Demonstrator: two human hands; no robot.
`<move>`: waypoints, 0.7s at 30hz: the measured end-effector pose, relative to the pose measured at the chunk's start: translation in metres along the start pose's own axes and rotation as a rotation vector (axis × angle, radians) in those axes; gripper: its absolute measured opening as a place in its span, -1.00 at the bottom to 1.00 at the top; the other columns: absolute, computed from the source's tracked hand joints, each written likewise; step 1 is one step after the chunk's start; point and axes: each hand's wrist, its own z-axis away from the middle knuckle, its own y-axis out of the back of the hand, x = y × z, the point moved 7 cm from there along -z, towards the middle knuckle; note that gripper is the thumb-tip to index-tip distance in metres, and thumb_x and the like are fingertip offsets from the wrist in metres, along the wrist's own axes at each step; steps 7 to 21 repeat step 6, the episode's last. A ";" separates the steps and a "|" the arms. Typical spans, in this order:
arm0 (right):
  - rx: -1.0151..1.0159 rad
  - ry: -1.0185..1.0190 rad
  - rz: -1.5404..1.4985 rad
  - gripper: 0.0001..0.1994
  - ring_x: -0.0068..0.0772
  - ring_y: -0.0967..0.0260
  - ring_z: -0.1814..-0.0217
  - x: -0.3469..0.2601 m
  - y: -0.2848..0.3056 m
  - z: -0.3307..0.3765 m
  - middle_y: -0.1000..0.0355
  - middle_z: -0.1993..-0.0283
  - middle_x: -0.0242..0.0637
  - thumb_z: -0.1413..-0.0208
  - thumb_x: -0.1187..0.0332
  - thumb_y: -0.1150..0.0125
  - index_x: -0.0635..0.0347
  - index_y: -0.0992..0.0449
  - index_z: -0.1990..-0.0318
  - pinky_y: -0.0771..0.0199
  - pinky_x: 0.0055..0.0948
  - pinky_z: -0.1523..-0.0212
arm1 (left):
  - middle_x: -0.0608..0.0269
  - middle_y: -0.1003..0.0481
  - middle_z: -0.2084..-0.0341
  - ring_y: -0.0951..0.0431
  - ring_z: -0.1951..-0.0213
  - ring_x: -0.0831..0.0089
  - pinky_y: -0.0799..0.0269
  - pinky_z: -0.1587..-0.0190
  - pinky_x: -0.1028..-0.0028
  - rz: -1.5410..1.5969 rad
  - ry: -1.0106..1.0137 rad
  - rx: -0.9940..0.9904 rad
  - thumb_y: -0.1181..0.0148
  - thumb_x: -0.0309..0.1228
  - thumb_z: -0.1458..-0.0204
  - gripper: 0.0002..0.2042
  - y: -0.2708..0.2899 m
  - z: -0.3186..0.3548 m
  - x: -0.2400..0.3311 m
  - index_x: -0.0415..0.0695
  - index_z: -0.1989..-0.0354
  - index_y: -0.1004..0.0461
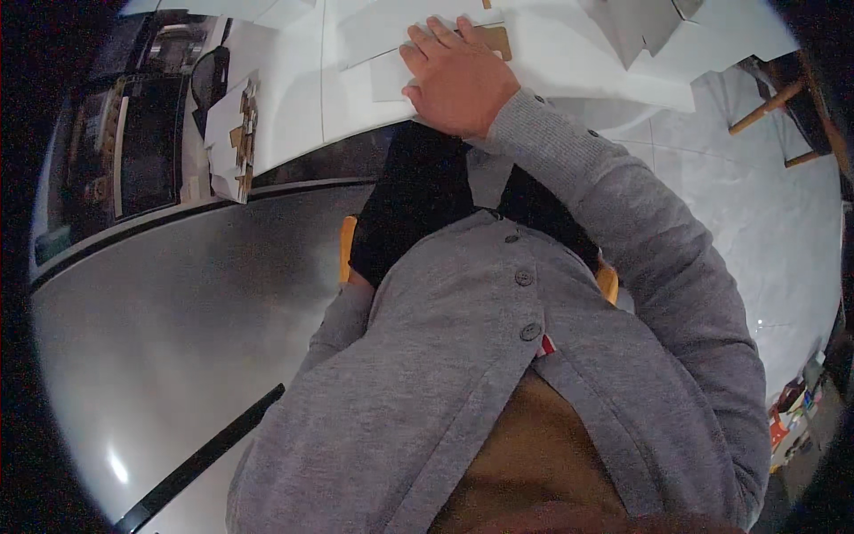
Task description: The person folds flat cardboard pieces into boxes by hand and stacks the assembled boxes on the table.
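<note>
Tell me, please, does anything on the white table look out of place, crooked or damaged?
Nothing looks spilled or damaged. The right hand lies flat on white sheets on the table. One loose stack of white and brown cardboard pieces sits tilted at the table's left edge, partly hanging over it. The left hand is not visible.

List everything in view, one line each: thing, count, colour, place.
paper sheets: several, white, spread on the table at the top
cardboard piece: one, brown, just beyond the fingers
cardboard stack: one, white and brown, table's left edge
chair seat: one, orange, under the legs
wooden legs: a few, tan, upper right on the floor
cardigan: one, grey, buttoned
right hand: palm down on the paper
left hand: not in view
</note>
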 end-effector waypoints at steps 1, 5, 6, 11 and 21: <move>0.002 0.002 -0.004 -0.46 -0.01 -0.17 -0.66 -0.001 -0.003 0.001 -0.33 -0.56 -0.05 -0.42 0.04 -0.06 0.20 -0.43 -0.39 0.00 0.15 -0.65 | 0.15 -0.35 -0.49 -0.41 -0.43 0.23 -0.29 -0.47 0.38 0.001 -0.026 0.000 -0.08 -0.01 -0.44 -0.38 0.002 -0.011 -0.007 -0.09 -0.55 -0.28; 0.149 0.017 -0.040 -0.48 0.11 -0.22 -0.59 0.005 -0.005 0.002 -0.38 -0.47 0.04 -0.39 0.04 -0.10 0.27 -0.52 -0.28 -0.07 0.30 -0.57 | 0.17 -0.33 -0.52 -0.39 -0.46 0.24 -0.25 -0.50 0.40 -0.003 -0.146 -0.011 -0.08 0.01 -0.44 -0.34 -0.003 -0.022 -0.029 -0.10 -0.59 -0.23; 0.152 0.019 -0.039 -0.48 0.11 -0.22 -0.59 0.004 -0.001 0.001 -0.38 -0.47 0.04 -0.39 0.04 -0.10 0.27 -0.52 -0.28 -0.07 0.30 -0.57 | 0.17 -0.33 -0.52 -0.39 -0.46 0.24 -0.25 -0.50 0.40 -0.002 -0.147 -0.007 -0.08 0.01 -0.44 -0.34 -0.003 -0.023 -0.029 -0.10 -0.59 -0.23; 0.152 0.019 -0.039 -0.48 0.11 -0.22 -0.59 0.004 -0.001 0.001 -0.38 -0.47 0.04 -0.39 0.04 -0.10 0.27 -0.52 -0.28 -0.07 0.30 -0.57 | 0.17 -0.33 -0.52 -0.39 -0.46 0.24 -0.25 -0.50 0.40 -0.002 -0.147 -0.007 -0.08 0.01 -0.44 -0.34 -0.003 -0.023 -0.029 -0.10 -0.59 -0.23; 0.152 0.019 -0.039 -0.48 0.11 -0.22 -0.59 0.004 -0.001 0.001 -0.38 -0.47 0.04 -0.39 0.04 -0.10 0.27 -0.52 -0.28 -0.07 0.30 -0.57 | 0.17 -0.33 -0.52 -0.39 -0.46 0.24 -0.25 -0.50 0.40 -0.002 -0.147 -0.007 -0.08 0.01 -0.44 -0.34 -0.003 -0.023 -0.029 -0.10 -0.59 -0.23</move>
